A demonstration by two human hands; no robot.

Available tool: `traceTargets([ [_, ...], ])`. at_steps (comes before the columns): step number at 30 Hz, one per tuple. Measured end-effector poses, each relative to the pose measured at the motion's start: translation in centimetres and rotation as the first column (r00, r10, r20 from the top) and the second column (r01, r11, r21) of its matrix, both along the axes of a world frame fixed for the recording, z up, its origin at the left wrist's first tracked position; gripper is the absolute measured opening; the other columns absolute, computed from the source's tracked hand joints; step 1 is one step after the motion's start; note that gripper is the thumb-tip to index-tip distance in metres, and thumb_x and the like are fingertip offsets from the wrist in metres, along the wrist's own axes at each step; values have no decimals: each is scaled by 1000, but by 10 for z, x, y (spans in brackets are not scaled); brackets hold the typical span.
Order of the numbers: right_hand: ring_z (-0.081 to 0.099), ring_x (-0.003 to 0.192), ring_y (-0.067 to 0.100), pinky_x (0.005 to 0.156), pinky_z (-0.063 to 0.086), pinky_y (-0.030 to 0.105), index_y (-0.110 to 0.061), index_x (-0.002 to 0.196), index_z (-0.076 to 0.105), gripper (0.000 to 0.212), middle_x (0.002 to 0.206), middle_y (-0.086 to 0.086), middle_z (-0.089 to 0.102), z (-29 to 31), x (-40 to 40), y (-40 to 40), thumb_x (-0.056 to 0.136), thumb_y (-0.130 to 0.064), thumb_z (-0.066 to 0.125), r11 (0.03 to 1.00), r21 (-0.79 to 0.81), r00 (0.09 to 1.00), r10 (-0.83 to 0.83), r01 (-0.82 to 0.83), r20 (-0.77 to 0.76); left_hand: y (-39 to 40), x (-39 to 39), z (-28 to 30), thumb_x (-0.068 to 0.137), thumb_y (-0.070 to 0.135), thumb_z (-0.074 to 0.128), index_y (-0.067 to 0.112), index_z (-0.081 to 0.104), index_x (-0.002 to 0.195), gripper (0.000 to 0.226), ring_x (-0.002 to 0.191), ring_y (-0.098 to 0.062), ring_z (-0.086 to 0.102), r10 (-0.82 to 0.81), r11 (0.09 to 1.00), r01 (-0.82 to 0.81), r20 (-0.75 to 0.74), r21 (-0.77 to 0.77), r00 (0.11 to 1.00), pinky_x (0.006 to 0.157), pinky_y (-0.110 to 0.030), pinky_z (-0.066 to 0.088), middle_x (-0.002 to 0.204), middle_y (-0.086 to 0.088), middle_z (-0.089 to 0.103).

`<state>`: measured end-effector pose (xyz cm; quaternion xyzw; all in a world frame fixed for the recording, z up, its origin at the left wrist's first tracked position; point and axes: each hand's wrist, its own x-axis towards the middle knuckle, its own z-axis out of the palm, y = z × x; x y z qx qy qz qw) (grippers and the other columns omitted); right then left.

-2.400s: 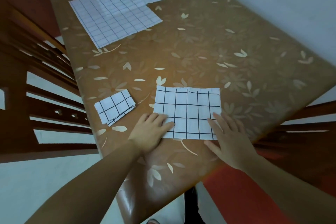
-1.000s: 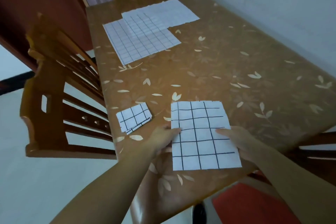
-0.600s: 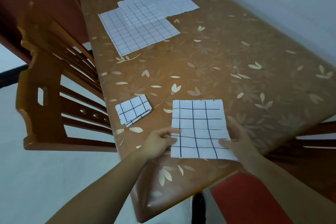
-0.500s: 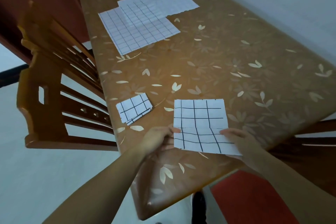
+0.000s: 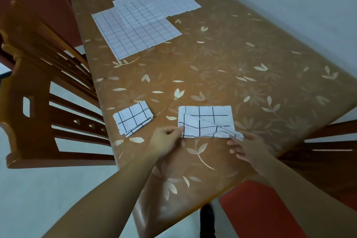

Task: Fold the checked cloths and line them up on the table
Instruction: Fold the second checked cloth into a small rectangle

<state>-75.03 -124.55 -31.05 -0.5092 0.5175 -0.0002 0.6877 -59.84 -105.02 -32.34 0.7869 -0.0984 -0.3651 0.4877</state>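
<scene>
The left hand (image 5: 167, 142) pinches the near-left corner of the half-folded checked cloth (image 5: 206, 121) at 6 o'clock on the table (image 5: 222, 67); the right hand (image 5: 249, 148) grasps its raised near-right corner. A folded cloth (image 5: 133, 119) lies just beside, toward 9 o'clock. 2 unfolded cloths (image 5: 139, 27) overlap at 12 o'clock. A chair (image 5: 34, 102) stands at 9 o'clock.

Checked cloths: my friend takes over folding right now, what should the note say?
Left hand pinches the near left corner of the half-folded cloth. Right hand holds its near right corner, top layer partly raised.
Done: one small folded cloth lies left of it.
Left: finish this fold, set it beside the folded one, then fold the flat cloths at the far end of the table.
</scene>
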Motion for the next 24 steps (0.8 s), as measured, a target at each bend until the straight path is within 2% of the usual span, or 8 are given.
traceTargets([
  [4,51,42,15,44,42,22,-13,89,66,10,68,5,67,-9,22,-8,92,-22,63,972,-228,996,39,-58,-86,-15,10,-3,94,48,54,5,69,79,48,53,-5,50,-22,984,-5,148,181,989,54,-18,39,57,2,64],
  [7,48,38,14,37,38,19,-10,91,65,13,65,6,65,-16,34,-17,92,-22,62,961,-264,989,50,-86,-142,-21,18,-11,93,41,59,7,68,83,36,68,-16,58,-110,954,30,255,300,961,61,-27,42,73,-5,68],
  [11,47,42,15,37,38,18,-10,94,66,9,65,8,61,-24,36,-25,91,-17,61,948,-279,974,96,-153,-207,-25,25,-17,92,44,56,20,62,85,26,76,-18,60,-367,834,130,364,536,856,65,-31,49,79,1,64],
  [14,53,45,16,42,44,24,-6,85,69,18,65,9,65,-31,31,-27,89,-22,62,857,-424,939,172,-291,-297,-26,24,-19,91,49,56,24,54,101,26,91,-20,59,-458,791,113,459,602,761,76,-36,51,100,4,62],
  [17,57,68,19,61,49,34,-9,86,57,26,79,3,62,-33,27,-27,88,-34,62,634,-624,876,196,-457,-442,-22,24,-30,95,46,47,30,45,132,40,129,-22,40,-612,755,124,624,644,486,102,-42,34,138,5,47],
  [19,53,82,20,71,45,34,-16,102,51,24,95,0,55,-35,28,-22,90,-37,58,251,-787,826,188,-564,-532,-19,27,-35,99,43,36,34,40,142,45,142,-24,27,-703,702,175,632,690,327,109,-46,22,152,6,37],
  [21,55,98,24,85,45,39,-18,117,54,31,111,3,57,-36,39,-2,90,-33,56,-68,-834,794,271,-548,-544,-17,31,-39,99,43,17,33,34,148,53,146,-26,20,-781,620,226,562,752,273,113,-49,14,157,6,32],
  [24,46,130,29,106,38,47,-14,138,48,46,142,6,49,-52,68,38,95,-31,46,-178,-817,698,439,-549,-565,-15,32,-45,95,46,-2,34,13,154,62,150,-22,7,-823,559,261,488,787,291,118,-51,5,162,10,15],
])
